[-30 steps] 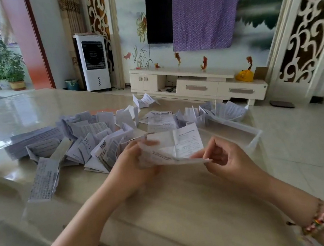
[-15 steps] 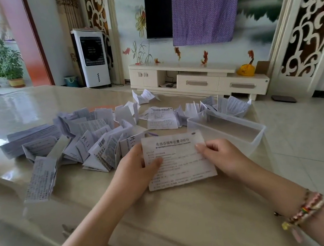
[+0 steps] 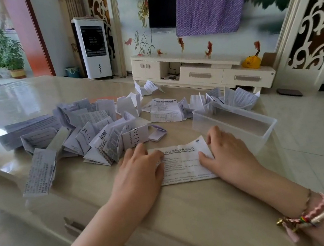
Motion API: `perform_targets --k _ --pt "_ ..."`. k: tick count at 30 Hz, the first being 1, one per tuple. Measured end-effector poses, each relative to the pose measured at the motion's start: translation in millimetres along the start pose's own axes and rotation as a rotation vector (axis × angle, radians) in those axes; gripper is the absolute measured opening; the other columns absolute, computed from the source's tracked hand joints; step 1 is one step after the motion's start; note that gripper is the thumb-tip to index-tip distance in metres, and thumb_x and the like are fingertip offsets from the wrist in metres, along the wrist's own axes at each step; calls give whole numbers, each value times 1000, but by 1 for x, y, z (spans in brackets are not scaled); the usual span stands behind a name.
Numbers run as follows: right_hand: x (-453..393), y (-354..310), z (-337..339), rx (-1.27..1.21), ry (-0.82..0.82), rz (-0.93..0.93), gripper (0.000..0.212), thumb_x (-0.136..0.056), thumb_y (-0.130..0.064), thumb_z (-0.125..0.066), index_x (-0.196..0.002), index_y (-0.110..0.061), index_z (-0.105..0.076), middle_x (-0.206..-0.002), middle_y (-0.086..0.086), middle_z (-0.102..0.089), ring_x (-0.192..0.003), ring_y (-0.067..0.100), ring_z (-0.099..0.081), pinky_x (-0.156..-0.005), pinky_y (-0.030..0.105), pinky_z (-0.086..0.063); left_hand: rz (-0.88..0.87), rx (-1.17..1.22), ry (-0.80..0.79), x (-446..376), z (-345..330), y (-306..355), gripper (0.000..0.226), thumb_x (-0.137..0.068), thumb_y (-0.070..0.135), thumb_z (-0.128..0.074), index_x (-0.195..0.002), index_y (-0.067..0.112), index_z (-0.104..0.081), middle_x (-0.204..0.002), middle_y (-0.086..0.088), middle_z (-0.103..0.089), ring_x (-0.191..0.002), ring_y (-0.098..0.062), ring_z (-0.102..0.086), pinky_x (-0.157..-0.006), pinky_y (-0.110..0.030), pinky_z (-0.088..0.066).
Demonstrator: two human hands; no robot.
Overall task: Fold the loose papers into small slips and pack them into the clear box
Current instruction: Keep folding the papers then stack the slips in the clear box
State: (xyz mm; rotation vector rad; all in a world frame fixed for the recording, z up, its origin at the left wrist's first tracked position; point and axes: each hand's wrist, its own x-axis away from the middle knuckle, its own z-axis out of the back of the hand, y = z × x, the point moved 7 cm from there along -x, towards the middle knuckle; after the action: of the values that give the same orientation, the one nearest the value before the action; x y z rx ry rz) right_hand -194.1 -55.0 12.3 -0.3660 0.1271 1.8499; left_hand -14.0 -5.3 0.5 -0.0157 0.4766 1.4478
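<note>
1. Left hand [image 3: 137,168] and right hand [image 3: 226,151], fingers flat, press a printed sheet [image 3: 183,164] onto the tabletop [image 3: 190,212].
2. Just beyond, right: the clear box [image 3: 234,122].
3. Left: loose papers [image 3: 87,131] heaped.

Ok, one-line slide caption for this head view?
Both hands, left and right, press a printed sheet flat on the table, between the paper pile and clear box.

A glossy beige table [image 3: 190,212] carries everything. A heap of papers [image 3: 87,133] lies at its left, 1 flat sheet [image 3: 183,163] near the front edge. A clear box [image 3: 234,125] sits at the right edge.
</note>
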Motion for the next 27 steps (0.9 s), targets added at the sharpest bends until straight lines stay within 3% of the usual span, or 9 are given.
perform_targets --k 4,6,8,11,14,17,22,27 --pt "7 -12 5 -105 51 266 33 -90 -28 -57 -120 -21 -47 -123 -5 -42 -113 14 -40 -94 28 -35 -184 54 29 -2 2 10 35 -92 19 -54 -119 38 -64 -124 8 -45 -115 -19 -38 -101 -36 -36" --pt "12 -17 2 -219 -25 394 32 -91 -36 -57 -120 -23 -55 -129 -8 -49 -118 10 -44 -101 25 -35 -271 117 -31 -4 -3 14 39 -89 15 -48 -118 35 -67 -122 9 -55 -113 -19 -46 -99 -40 -41" --pt "20 -19 -5 -330 -153 478 46 -89 -54 -51 -122 -24 -58 -134 -9 -52 -124 3 -44 -107 20 -32 -302 164 -47 -5 -5 15 40 -88 33 -39 -116 33 -67 -115 12 -60 -108 -17 -51 -94 -40 -45" --pt "26 -12 -9 -351 -215 490 60 -86 -64 -46 -130 -24 -56 -136 -12 -53 -127 -3 -42 -108 16 -31 -284 143 -111 -5 -9 13 63 -78 71 -31 -120 37 -62 -117 22 -52 -112 -7 -43 -98 -34 -42" --pt "25 -9 -4 -257 -193 499 56 -90 -60 -43 -131 -24 -56 -136 -14 -54 -126 -3 -45 -105 19 -36 -275 104 -175 -5 -11 12 82 -65 88 -30 -126 41 -56 -122 27 -45 -115 -3 -37 -101 -31 -39" --pt "25 -11 1 -172 -194 538 62 -90 -65 -36 -131 -24 -58 -136 -13 -55 -124 -1 -47 -103 18 -38 -268 110 -180 -5 -11 13 83 -63 88 -29 -126 42 -56 -122 27 -45 -116 -2 -37 -102 -32 -38" --pt "23 -10 1 -175 -210 529 66 -83 -71 -40 -133 -29 -54 -136 -18 -53 -124 -4 -44 -102 16 -37 -335 24 -111 -4 -4 20 78 -72 81 -19 -124 40 -60 -122 23 -52 -115 -7 -44 -99 -27 -36" --pt "16 -5 3 -383 -149 445 30 -92 -42 -56 -116 -27 -66 -114 -16 -65 -107 -2 -58 -91 23 -47 -375 84 15 -7 3 22 63 -92 65 -20 -93 29 -72 -98 16 -62 -95 -9 -56 -87 -30 -44"
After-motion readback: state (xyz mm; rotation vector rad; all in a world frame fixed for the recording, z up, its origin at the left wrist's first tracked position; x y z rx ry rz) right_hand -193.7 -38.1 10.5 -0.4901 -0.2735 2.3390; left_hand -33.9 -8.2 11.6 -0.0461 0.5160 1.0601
